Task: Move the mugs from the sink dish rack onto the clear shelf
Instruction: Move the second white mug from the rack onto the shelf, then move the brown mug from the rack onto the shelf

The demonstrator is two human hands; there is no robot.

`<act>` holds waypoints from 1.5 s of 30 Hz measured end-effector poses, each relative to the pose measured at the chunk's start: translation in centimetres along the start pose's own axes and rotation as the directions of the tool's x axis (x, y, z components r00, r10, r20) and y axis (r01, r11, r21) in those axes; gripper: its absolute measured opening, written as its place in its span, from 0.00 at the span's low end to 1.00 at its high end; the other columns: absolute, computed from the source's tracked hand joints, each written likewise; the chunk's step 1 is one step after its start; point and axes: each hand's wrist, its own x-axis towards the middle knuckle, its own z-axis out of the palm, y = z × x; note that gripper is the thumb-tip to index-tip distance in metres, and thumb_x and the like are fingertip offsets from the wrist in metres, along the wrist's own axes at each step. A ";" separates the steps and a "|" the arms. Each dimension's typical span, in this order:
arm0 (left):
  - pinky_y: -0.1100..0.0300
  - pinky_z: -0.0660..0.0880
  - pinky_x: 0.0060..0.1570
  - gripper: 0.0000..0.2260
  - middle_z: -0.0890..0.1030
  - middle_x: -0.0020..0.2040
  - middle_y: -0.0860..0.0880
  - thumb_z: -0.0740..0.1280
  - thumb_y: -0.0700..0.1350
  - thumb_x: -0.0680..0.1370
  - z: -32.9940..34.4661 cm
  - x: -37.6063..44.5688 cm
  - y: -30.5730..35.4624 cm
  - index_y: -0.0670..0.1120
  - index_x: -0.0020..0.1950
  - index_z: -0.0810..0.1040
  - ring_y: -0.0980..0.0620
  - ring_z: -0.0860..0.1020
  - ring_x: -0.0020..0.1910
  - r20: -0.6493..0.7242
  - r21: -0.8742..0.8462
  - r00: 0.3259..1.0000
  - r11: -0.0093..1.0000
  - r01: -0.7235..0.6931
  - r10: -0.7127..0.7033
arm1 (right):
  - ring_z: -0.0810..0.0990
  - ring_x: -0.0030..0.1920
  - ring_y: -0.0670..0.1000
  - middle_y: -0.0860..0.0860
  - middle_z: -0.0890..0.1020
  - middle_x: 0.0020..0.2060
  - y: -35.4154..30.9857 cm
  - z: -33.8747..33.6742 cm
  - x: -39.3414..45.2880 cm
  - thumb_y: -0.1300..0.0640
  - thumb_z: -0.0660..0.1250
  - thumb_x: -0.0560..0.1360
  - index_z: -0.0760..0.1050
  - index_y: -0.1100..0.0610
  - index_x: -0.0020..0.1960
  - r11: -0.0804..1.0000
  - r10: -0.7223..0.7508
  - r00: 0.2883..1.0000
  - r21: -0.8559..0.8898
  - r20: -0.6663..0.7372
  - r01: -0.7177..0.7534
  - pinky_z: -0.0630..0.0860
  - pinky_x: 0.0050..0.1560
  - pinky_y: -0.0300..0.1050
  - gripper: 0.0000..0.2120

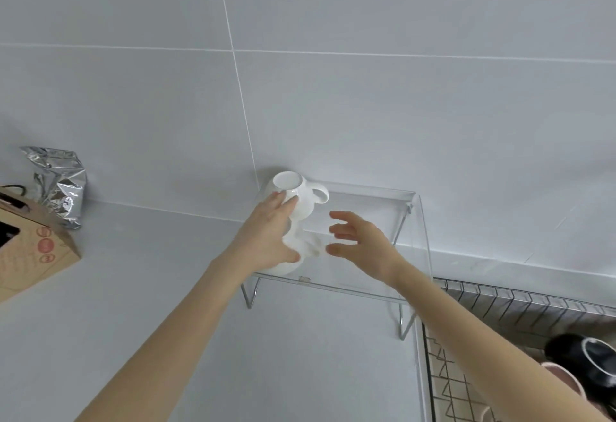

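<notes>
Two hands at the clear shelf, one on a white mug

The left hand (270, 231) rests on an upside-down white mug (295, 193) at the left end of the clear shelf (366, 201); something white, blurred, lies under that hand. The right hand (361, 241) hovers beside it, fingers spread, holding nothing. A black mug (590, 365) and pink mug (566, 380) sit in the dish rack (500, 308) at lower right.

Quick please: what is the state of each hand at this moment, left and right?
Left hand: closed on the upside-down white mug at the clear shelf.
Right hand: open, fingers spread, holding nothing.
</notes>
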 end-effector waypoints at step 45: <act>0.60 0.65 0.66 0.43 0.74 0.67 0.49 0.80 0.45 0.57 35.9 0.5 23.0 0.48 0.69 0.66 0.50 0.70 0.67 0.399 -0.375 0.902 0.927 -0.004 0.166 | 0.81 0.44 0.53 0.52 0.84 0.40 29.8 -18.4 -21.6 0.60 0.71 0.66 0.76 0.55 0.43 0.808 0.496 0.778 -0.122 -0.385 -0.576 0.77 0.48 0.49 0.07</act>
